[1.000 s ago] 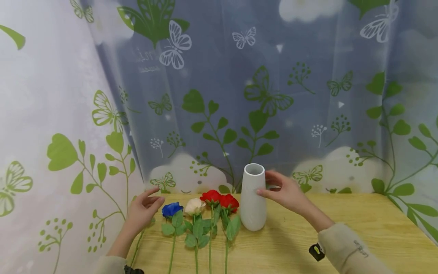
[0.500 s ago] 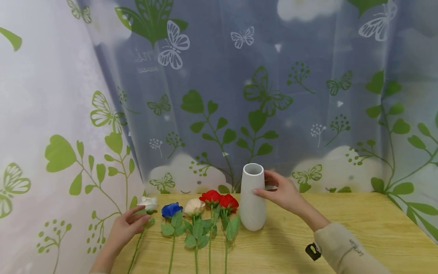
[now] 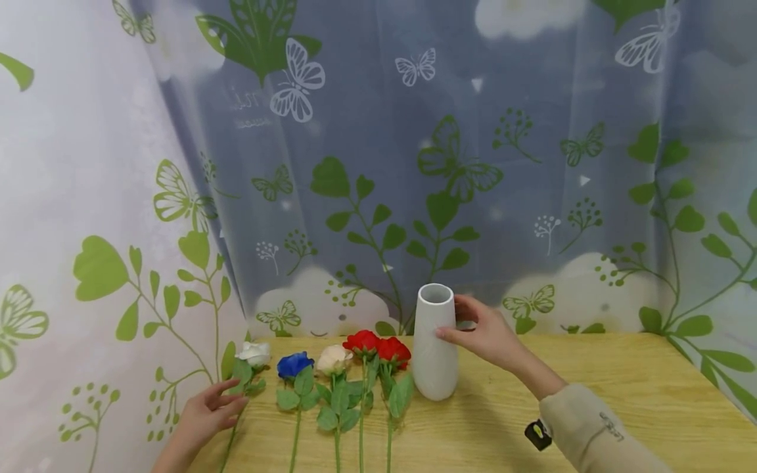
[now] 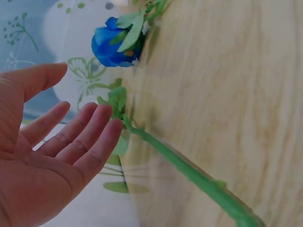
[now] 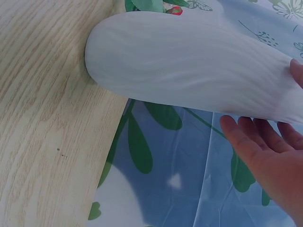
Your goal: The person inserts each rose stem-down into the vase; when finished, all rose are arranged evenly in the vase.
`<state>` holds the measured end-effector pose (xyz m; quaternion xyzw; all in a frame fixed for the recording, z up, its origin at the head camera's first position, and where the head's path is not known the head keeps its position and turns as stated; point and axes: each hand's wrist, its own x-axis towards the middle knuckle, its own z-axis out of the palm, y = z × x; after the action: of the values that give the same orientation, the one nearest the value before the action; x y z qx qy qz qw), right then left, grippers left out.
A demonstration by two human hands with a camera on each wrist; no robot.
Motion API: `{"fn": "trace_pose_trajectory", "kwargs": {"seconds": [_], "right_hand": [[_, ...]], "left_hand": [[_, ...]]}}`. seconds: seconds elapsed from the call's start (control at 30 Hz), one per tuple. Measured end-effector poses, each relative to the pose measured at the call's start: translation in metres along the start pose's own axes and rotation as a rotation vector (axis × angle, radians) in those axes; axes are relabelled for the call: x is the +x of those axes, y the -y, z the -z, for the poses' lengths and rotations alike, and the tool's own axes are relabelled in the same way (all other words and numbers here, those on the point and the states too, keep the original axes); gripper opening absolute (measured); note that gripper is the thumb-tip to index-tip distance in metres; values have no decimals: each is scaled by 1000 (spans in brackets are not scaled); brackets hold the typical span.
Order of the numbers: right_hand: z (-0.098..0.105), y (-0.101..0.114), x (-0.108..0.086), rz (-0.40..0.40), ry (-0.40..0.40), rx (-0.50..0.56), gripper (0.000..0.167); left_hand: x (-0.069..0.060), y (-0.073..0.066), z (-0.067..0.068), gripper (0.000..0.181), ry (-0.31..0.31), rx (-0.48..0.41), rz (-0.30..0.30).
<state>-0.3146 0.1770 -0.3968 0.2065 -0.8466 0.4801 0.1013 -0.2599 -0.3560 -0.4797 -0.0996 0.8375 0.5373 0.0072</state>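
A white vase (image 3: 434, 355) stands upright on the table, its mouth showing as a bare opening. My right hand (image 3: 487, 335) holds its upper part, thumb on the front and fingers round the right side; in the right wrist view, the vase (image 5: 180, 61) lies between thumb and fingers. On the far left is a white rose (image 3: 254, 353) with a green stem. Beside that stem, my left hand (image 3: 204, 415) has its fingers extended. From the left wrist, the palm of the left hand (image 4: 61, 161) faces up with nothing in it, fingertips near the green stem (image 4: 189, 172).
Between the white rose and the vase lie a blue rose (image 3: 294, 364), a cream rose (image 3: 334, 360) and two red roses, one left (image 3: 362, 341) and one right (image 3: 393, 351). A patterned curtain (image 3: 367, 164) borders the wooden table (image 3: 591, 394) at the back and left.
My left hand has moved down and left, from above the white rose to beside its stem, uncovering the bloom. The right hand stays on the vase.
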Motion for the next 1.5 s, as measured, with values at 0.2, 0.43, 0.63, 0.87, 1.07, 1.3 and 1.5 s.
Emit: {"fn": "trace_pose_trajectory", "kwargs": {"seconds": [0.2,0.43,0.63,0.87,1.07,1.3,1.5], "right_hand": [[0,-1,0,4,-5,4,71],[0,0,0,10,-12,4,72],[0,1,0,14,-5,0,70],[0,0,0,13,1,6,70],[2,2,-1,5,7,17,69],[1,2,-2,6,3,11,69],[1,2,-1,-5,0,6,71]], "left_hand": [[2,11,0,68,-23,25,21],[1,24,0,63,-60,30,17],[2,34,1,63,-85,26,21],[6,39,-1,62,-91,22,24],[4,37,-1,60,-91,61,14],[5,43,-2,60,-80,34,30],[5,41,-3,62,-72,-9,29]]}}
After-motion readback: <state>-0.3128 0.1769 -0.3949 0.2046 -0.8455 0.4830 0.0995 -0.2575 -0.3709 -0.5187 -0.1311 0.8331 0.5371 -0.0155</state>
